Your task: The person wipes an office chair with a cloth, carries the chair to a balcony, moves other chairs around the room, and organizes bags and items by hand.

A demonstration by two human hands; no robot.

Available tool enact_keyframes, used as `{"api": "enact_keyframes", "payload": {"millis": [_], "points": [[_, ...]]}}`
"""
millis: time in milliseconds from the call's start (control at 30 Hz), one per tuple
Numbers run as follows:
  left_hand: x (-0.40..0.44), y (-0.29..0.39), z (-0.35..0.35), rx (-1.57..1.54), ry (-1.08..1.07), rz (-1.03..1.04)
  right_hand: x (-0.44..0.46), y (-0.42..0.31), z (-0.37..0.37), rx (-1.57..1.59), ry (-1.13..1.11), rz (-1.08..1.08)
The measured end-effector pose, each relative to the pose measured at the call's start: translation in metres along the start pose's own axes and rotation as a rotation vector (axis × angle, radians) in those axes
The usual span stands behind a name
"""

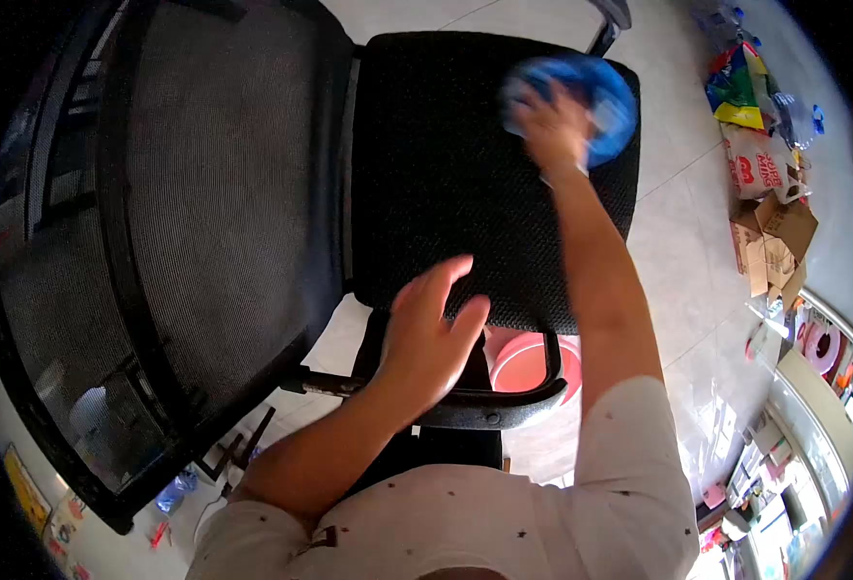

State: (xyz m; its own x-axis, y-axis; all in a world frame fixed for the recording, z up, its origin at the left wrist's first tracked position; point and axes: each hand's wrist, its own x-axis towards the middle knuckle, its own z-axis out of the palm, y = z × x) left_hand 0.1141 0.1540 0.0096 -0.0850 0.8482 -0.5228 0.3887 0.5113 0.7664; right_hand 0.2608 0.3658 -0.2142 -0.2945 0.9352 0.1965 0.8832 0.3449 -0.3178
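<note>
A person's right hand (554,126), blurred, lies palm down over a blue cloth (618,106), its fingers loosely spread; whether they also grip the cloth, I cannot tell. The flat hand probably serves to spread pressure across the cloth. Both are near the front edge of a black chair's seat (455,184), at the side farther from the person. The left hand (426,338) is empty, fingers apart and half curled, above the seat's near edge and the near armrest (494,414) — perhaps held there for balance while the right arm reaches across.

The chair stands side-on to the person, its mesh backrest (223,174) to the left, which leaves the seat exposed to the reaching arm. Beyond the near armrest, partly hidden by it, is a pink basin (523,369) on the pale tiled floor (682,217) — probably kept low and close for easy reach. Farther right, along the wall, are an open cardboard box (789,227) and a printed bag (757,166).
</note>
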Motion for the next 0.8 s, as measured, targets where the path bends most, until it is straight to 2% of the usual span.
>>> {"api": "enact_keyframes", "payload": {"millis": [33,67,100,133,167,200,233,300,333,367,400,433,467,500,533,567,633,700,733,767,800], "points": [[-0.022,0.005,-0.013,0.184,-0.02,0.097,0.012,-0.043,-0.003,-0.354,-0.172,-0.492],[-0.041,-0.007,-0.02,0.319,0.035,0.176,0.011,-0.092,0.005,-0.064,-0.471,-0.445],[-0.059,-0.018,-0.025,0.452,0.083,0.256,0.01,-0.142,0.012,0.212,-0.754,-0.307],[-0.074,-0.032,-0.028,0.519,0.093,0.253,-0.007,-0.176,0.014,0.448,-0.999,-0.257],[-0.083,-0.046,-0.029,0.584,0.106,0.259,-0.053,-0.199,0.011,0.346,-0.897,-0.476],[-0.09,-0.054,-0.029,0.635,0.083,0.228,-0.088,-0.201,0.006,0.338,-0.822,-0.788],[-0.09,-0.064,-0.027,0.645,0.1,0.294,-0.11,-0.199,0.004,0.321,-0.729,-1.098],[-0.095,-0.082,-0.02,0.652,0.126,0.416,-0.144,-0.156,-0.007,0.384,-0.709,-1.073],[-0.09,-0.089,-0.016,0.67,0.239,0.527,-0.152,-0.123,-0.027,0.371,-0.713,-1.019],[-0.091,-0.096,-0.014,0.646,0.26,0.54,-0.158,-0.08,-0.049,0.354,-0.712,-0.969],[-0.091,-0.104,-0.012,0.621,0.288,0.55,-0.17,-0.023,-0.05,0.316,-0.62,-0.945],[-0.093,-0.108,-0.01,0.594,0.314,0.554,-0.156,0.004,-0.082,-0.098,-0.718,-0.879],[-0.09,-0.108,-0.009,0.581,0.361,0.595,-0.144,0.047,-0.093,-0.03,-0.717,-0.563],[-0.09,-0.113,-0.009,0.573,0.352,0.607,-0.115,0.063,-0.107,-0.114,-0.649,-0.364],[-0.089,-0.111,-0.008,0.563,0.361,0.611,-0.093,0.077,-0.107,-0.433,-0.445,-0.263],[-0.089,-0.108,-0.008,0.557,0.369,0.621,-0.073,0.11,-0.073,-0.335,-0.188,-0.149],[-0.088,-0.107,-0.008,0.569,0.374,0.637,-0.022,0.088,-0.036,-0.334,0.007,0.036],[-0.091,-0.107,-0.009,0.568,0.364,0.627,-0.009,0.016,-0.035,-0.392,-0.056,0.047],[-0.092,-0.109,-0.008,0.558,0.36,0.614,-0.009,-0.015,-0.033,-0.533,-0.285,-0.344],[-0.091,-0.109,-0.008,0.551,0.36,0.605,-0.02,-0.058,-0.027,-0.45,-0.434,-0.519],[-0.09,-0.106,-0.005,0.53,0.411,0.629,-0.057,-0.091,0.006,-0.035,-0.504,-0.554]]}}
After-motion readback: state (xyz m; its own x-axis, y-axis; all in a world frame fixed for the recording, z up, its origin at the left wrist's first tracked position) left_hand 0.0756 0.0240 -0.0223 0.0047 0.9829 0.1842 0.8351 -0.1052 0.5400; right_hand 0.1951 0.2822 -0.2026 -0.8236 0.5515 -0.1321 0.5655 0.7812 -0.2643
